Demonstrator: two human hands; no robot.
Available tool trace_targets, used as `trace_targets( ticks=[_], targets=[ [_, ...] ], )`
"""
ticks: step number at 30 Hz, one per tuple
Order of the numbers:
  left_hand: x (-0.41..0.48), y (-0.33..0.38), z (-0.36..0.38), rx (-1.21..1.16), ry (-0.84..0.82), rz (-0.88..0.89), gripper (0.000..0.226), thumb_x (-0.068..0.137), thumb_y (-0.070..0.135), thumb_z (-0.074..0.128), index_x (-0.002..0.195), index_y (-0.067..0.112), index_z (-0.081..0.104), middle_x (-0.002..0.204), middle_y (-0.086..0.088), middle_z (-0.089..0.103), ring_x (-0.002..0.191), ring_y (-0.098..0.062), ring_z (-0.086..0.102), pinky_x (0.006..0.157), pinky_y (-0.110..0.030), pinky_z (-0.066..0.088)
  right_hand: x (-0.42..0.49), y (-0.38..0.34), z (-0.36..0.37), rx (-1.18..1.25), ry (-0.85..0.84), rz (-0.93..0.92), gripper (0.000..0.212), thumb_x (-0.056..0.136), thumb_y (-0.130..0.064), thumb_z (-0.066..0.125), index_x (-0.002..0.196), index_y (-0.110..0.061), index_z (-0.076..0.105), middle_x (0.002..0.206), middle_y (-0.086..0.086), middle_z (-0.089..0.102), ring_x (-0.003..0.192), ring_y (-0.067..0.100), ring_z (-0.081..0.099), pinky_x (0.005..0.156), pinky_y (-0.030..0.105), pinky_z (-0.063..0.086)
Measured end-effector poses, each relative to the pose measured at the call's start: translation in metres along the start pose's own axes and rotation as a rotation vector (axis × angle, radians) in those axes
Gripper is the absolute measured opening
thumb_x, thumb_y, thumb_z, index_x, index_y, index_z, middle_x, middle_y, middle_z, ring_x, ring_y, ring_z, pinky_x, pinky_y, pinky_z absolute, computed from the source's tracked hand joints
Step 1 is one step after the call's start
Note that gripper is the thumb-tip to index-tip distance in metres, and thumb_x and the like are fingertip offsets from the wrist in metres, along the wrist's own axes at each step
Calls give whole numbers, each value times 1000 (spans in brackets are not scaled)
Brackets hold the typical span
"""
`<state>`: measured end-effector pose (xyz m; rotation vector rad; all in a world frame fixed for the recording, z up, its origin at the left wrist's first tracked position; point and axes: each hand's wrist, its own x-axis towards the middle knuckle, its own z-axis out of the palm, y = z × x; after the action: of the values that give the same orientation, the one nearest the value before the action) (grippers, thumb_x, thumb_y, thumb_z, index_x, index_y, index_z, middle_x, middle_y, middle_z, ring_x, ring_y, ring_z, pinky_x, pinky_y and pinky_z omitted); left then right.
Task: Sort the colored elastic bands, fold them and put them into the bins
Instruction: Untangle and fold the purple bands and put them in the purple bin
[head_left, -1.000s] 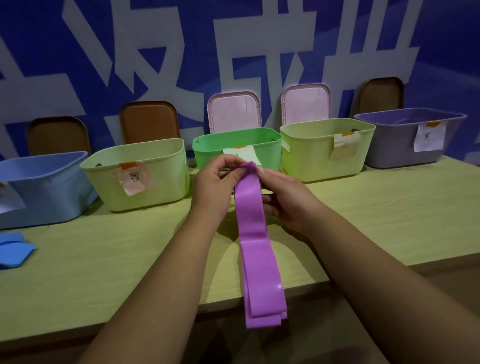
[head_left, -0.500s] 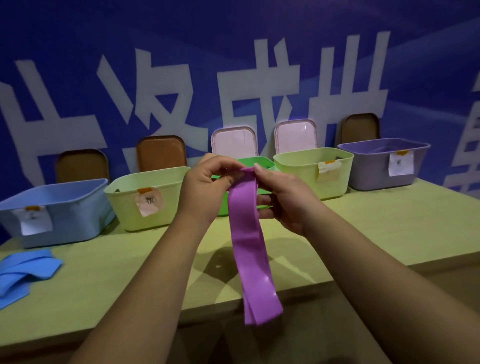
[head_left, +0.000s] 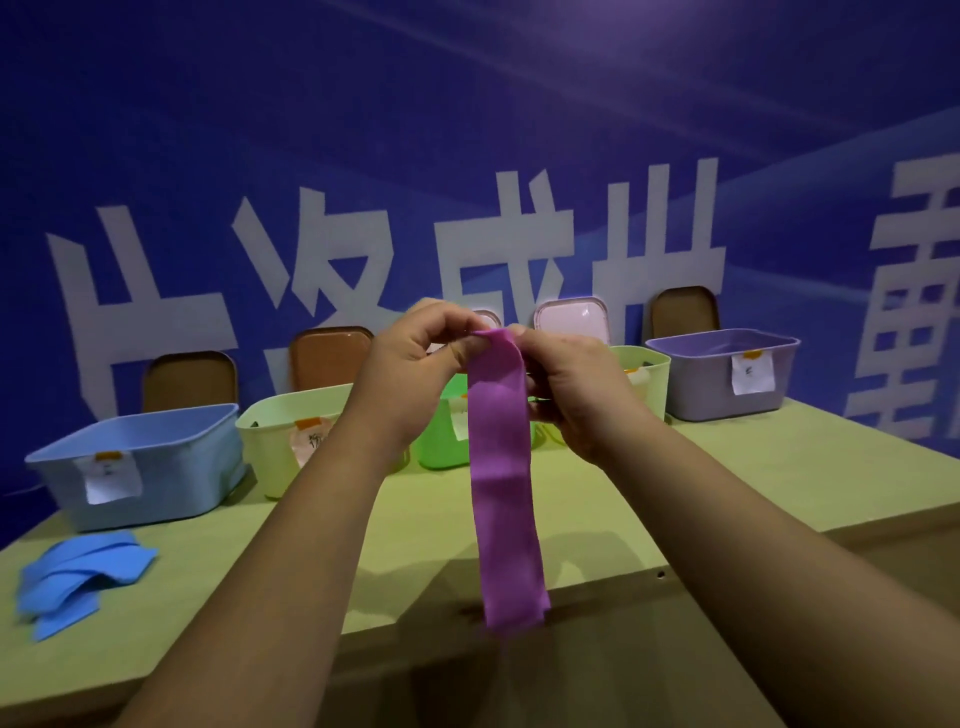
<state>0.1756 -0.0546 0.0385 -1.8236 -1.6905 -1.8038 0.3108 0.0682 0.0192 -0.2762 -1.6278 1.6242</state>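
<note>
Left hand (head_left: 415, 358) | right hand (head_left: 576, 384) | both pinch purple band (head_left: 506, 483) top, hanging below

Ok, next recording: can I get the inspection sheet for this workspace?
Surface: pale green table, wood-grain top.
Job's things: purple band hanging from both hands; blue bands piled at left; labelled bins in a row, blue bin to purple bin.
Clutter: nothing seen.
Grippers: left hand and right hand both pinch the purple band's top end.
Cables: nothing seen.
Surroundings: blue wall with white characters; lids leaning behind the bins.
</note>
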Motion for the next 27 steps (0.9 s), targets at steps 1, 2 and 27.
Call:
trace_targets(
  ticks=[1, 2, 27],
  targets=[
    [0, 6, -2, 17, 12, 13, 11, 99, 17, 72, 105, 25, 76, 110, 9, 70, 105, -5, 66, 91, -22, 57, -1, -3, 2, -3, 15, -18, 28, 102, -35, 70, 93, -10, 78, 69, 0, 62, 66, 15, 59, 62, 33, 54],
    [0, 12, -3, 54, 28, 37, 10, 100, 18, 72, 105, 25, 76, 112, 9, 68, 106, -4, 65, 91, -18, 55, -1, -7, 4, -4, 28, -37, 27, 102, -35, 70, 89, -13, 78, 69, 0, 62, 66, 15, 60, 62, 33, 55],
    [2, 38, -12, 127, 173, 34, 13, 97, 19, 78, 100, 32, 78, 107, 7, 61, 99, -10, 67, 76, -28, 66, -11, -31, 17, 40, -82, -171, 34, 109, -27, 61, 120, 1, 76, 106, 22, 78, 98, 30, 77, 89, 42, 64]
  ],
)
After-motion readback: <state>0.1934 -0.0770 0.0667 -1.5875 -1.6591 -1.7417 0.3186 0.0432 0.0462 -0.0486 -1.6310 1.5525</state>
